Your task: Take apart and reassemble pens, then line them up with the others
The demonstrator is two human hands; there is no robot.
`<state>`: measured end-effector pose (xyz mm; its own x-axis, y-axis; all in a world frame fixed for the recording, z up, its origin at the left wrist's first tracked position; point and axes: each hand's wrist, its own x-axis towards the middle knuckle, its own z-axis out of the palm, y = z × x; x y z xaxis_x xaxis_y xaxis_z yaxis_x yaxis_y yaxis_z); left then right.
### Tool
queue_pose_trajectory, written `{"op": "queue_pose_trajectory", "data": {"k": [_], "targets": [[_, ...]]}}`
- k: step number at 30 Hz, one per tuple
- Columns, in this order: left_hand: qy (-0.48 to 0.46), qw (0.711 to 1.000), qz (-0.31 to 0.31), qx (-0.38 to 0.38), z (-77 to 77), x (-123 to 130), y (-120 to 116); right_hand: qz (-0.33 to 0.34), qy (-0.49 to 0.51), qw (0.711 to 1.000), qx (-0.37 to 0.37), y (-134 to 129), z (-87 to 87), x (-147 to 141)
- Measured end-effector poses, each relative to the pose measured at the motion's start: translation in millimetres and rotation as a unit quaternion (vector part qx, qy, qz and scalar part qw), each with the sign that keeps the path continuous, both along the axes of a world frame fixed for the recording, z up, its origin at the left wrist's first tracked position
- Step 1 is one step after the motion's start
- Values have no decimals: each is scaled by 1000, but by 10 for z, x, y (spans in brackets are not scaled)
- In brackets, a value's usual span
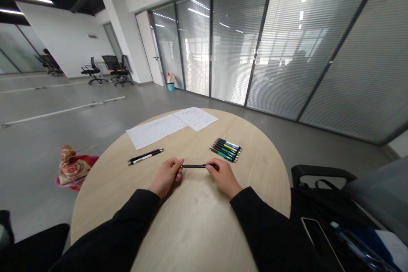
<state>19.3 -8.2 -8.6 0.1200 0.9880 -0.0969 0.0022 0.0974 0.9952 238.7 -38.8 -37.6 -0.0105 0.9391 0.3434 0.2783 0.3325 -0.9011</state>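
Between my two hands a slim black pen (194, 166) lies level, just above the round wooden table (197, 221). My left hand (167, 174) pinches its left end between thumb and fingers. The other end is gripped by my right hand (224, 175), whose fingers hide that tip. Beyond my right hand lies a row of several pens (226, 148) with black, green, yellow and blue barrels, side by side. Left of my left hand rest a few pens (145, 156), black and white, close together.
Two printed paper sheets (156, 131) overlap at the table's far side. On the right stands a black chair (321, 170) with a phone (320, 242) and a bag on it. A red and beige bag (75, 168) sits on the floor to the left.
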Motion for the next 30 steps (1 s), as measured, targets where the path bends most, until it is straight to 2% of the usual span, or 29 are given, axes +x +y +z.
{"op": "queue_pose_trajectory", "data": {"k": [7,15,26,30], "targets": [[-7,1000,-11,-10,-29,-21,21,12,-7,1000,20,-55,65,-11],[-93,994,-53,-13,-67,9,-3,-8,1,1000,11,-60,75,-19],[-169,983,-66,-34,37,36,-71,-1,26,1000,2,-20,4,-25],[-153,986,-61,-28,50,-1,-50,-6,31,1000,1,-8,1,-9]]}}
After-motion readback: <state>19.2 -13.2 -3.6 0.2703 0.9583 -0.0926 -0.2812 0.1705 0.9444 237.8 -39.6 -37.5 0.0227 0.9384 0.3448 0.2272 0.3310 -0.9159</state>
